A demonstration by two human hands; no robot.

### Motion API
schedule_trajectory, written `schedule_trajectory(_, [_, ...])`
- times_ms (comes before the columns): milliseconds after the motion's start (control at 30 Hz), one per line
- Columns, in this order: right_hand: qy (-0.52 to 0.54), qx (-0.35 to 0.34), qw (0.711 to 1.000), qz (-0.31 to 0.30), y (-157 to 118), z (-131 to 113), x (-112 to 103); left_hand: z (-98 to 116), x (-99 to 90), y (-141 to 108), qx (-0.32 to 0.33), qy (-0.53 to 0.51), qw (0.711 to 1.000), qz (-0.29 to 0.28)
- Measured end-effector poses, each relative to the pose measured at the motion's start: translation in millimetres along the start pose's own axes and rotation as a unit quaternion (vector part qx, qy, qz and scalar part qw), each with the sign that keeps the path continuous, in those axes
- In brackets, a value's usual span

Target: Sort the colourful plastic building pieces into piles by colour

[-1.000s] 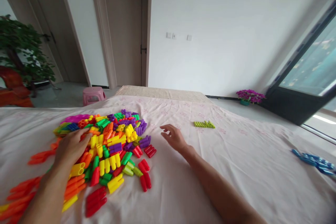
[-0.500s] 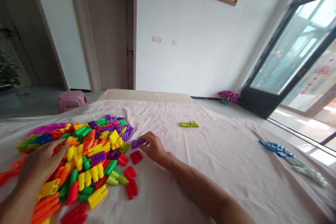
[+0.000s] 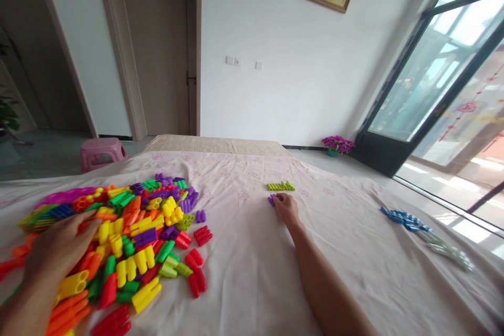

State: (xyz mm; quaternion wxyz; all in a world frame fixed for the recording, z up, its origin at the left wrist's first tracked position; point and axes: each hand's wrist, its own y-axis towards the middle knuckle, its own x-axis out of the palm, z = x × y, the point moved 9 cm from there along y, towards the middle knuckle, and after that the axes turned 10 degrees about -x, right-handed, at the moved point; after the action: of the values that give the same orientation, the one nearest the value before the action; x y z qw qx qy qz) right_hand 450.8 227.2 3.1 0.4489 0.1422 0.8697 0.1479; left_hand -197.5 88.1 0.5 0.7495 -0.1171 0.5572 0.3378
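My right hand [image 3: 286, 208] pinches a purple plastic bullet-shaped building block [image 3: 271, 199] low over the bedsheet, just in front of a yellow-green row of blocks [image 3: 281, 186]. My left hand [image 3: 59, 244] lies over the left side of a heap of colourful blocks [image 3: 142, 260], thumb and fingers apart. Orange and red pieces show beside its fingertips, and its underside is hidden. Close to the heap's right edge are a small purple block [image 3: 200, 216] and a red block [image 3: 203, 235].
Blue blocks [image 3: 405, 219] and whitish pieces [image 3: 449, 249] lie on the right of the pale sheet [image 3: 244, 273]. Beyond its edge stand a pink stool [image 3: 103, 153] at left and a pot of magenta flowers [image 3: 337, 144]. A glass door [image 3: 413, 89] is at right.
My right hand has moved right and away from the heap with a purple block, up to the yellow-green row. A small purple block shows where it was. My left hand stays put.
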Motion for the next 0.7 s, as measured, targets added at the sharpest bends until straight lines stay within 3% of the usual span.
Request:
schedule_trajectory(100, [-0.076, 0.010, 0.997, -0.025, -2.7, -1.3, 0.3, -1.4, 4.6, 0.5, -0.010, 0.007, 1.000, -0.026])
schedule_trajectory(200, [-0.126, 0.000, 0.992, 0.001, -7.8, -17.6, -4.6, 1.9, 0.5, -3.0, -0.012, 0.000, 1.000, -0.029])
schedule_trajectory(300, [-0.088, -0.098, 0.991, 0.008, -18.8, -63.4, 4.7, 7.4, -5.4, -7.9, -0.009, -0.015, 0.999, -0.028])
schedule_trajectory(367, [0.003, -0.186, 0.981, -0.053, -33.9, -105.3, 25.9, 10.3, -9.8, -10.9, -0.009, -0.026, 0.999, -0.022])
schedule_trajectory(467, [0.112, -0.278, 0.942, -0.151, -67.1, -167.0, 54.7, 14.0, -15.8, -15.1, -0.007, -0.031, 0.999, -0.010])
schedule_trajectory(567, [0.122, -0.323, 0.916, -0.204, -98.4, -211.7, 70.6, 17.0, -19.2, -18.1, -0.003, -0.032, 0.999, -0.006])
schedule_trajectory(700, [0.070, -0.352, 0.904, -0.234, -125.7, -242.8, 80.9, 16.8, -19.2, -17.9, -0.001, -0.027, 1.000, -0.004])
